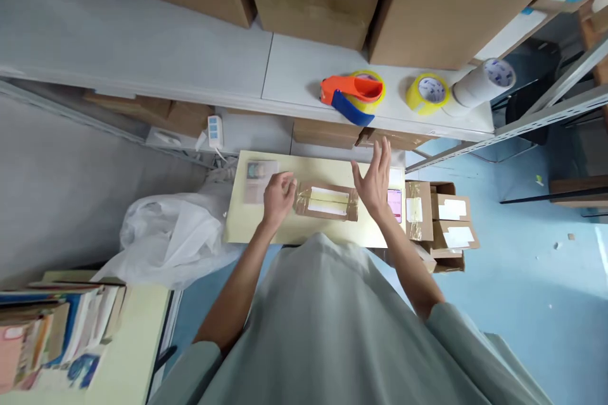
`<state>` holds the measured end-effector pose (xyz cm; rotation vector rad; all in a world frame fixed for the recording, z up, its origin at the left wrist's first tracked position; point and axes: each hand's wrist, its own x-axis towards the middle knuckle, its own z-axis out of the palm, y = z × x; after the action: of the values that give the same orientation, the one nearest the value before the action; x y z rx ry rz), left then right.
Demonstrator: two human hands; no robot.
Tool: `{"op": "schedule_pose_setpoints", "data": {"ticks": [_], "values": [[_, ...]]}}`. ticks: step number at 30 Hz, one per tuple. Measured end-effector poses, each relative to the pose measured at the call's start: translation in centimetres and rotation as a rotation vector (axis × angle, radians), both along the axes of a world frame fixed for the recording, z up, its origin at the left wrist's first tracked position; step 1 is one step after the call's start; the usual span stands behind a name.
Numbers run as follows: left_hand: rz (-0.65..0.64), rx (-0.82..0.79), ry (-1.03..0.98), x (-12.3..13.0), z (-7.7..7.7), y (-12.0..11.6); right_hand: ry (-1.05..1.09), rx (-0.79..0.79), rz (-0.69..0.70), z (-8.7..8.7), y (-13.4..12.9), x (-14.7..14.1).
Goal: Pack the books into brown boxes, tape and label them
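A small taped cardboard box [327,200] lies flat on the pale yellow table [304,231], with a white label on top and shiny clear tape around both ends. At its left end is my left hand [278,200], fingers loosely curved and parted from the thumb; whether it touches the box I cannot tell. My right hand [373,183] is raised near the box's right end, fingers stretched out and thumb apart, holding nothing. Beyond this hand a phone with a pink screen [394,205] lies on the table. A clear plastic pouch [259,182] lies near my left hand.
On the shelf [199,57] ahead sit an orange and blue tape dispenser [351,96], a yellow tape roll [427,93] and white rolls [484,83] before large cartons [313,3]. Small cartons [449,218] are stacked right; a white plastic bag [173,234] bulges left.
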<state>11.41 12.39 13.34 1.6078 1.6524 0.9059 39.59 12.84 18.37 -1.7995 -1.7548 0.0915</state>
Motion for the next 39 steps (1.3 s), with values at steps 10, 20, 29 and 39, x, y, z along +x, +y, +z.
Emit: {"op": "schedule_pose_setpoints", "data": {"ticks": [10, 20, 29, 39], "values": [[-0.004, -0.309, 0.115, 1.2, -4.4, -4.7, 0.29, -0.524, -0.267, -7.4, -11.9, -1.2], [-0.165, -0.299, 0.308, 0.7, -3.5, -4.2, 0.549, -0.602, -0.264, -8.2, -13.2, -0.8], [-0.244, -0.211, 0.077, -1.9, -3.8, -4.9, 0.645, -0.41, -0.151, -7.8, -13.7, 2.5], [-0.177, -0.508, 0.136, -3.0, -9.6, -7.5, 0.646, -0.756, -0.072, -13.3, -15.1, 1.8]]}}
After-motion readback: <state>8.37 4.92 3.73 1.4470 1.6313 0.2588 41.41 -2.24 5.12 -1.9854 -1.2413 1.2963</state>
